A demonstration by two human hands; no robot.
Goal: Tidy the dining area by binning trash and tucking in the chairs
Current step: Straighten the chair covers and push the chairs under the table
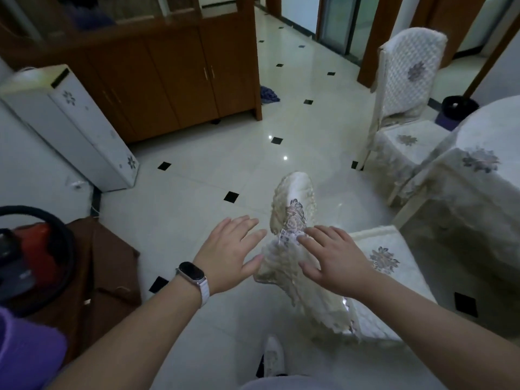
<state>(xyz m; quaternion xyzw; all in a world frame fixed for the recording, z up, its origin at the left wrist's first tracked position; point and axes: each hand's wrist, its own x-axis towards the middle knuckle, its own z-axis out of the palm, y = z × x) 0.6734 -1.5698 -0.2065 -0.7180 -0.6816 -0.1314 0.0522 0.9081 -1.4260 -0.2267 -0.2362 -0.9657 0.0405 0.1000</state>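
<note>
A chair with a cream lace cover stands right below me, its backrest seen from above and its seat pointing toward the table. My left hand, with a watch on the wrist, hovers with spread straight fingers just left of the backrest, thumb close to the fabric. My right hand lies flat on the backrest cover, fingers straight. A second covered chair stands farther off, pulled out from the round table draped in matching cloth.
A wooden cabinet fills the back left, with a white appliance beside it. A dark bin stands behind the table. A brown cloth-covered piece with a red and black object is at left. A blue mop head lies by the cabinet.
</note>
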